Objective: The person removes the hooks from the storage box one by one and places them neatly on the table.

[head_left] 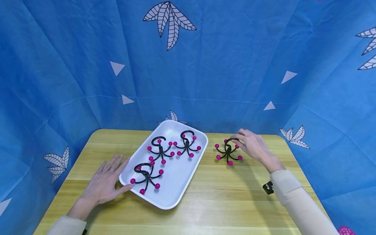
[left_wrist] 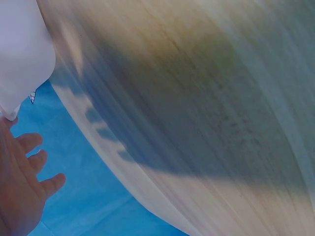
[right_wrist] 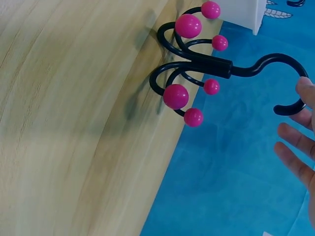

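Note:
On the right of the table, my right hand [head_left: 251,144] pinches the top hook of a black multi-arm hanger [head_left: 228,150] with pink ball tips. In the right wrist view, thumb and finger meet on the curve of that hook [right_wrist: 290,64], while the other fingers stay off it. My left hand [head_left: 105,182] lies spread at the left side of a white tray [head_left: 173,199], its thumb and fingertips right at the rim. Three more such hangers lie in the tray: one at the front left [head_left: 147,176], one in the middle [head_left: 161,151], one at the back right [head_left: 187,144].
Everything stands on a light wooden table [head_left: 229,202] with rounded back corners. A blue cloth [head_left: 223,65] with leaf prints hangs close behind it and at both sides. A dark wrist device [head_left: 268,187] sits by the right sleeve.

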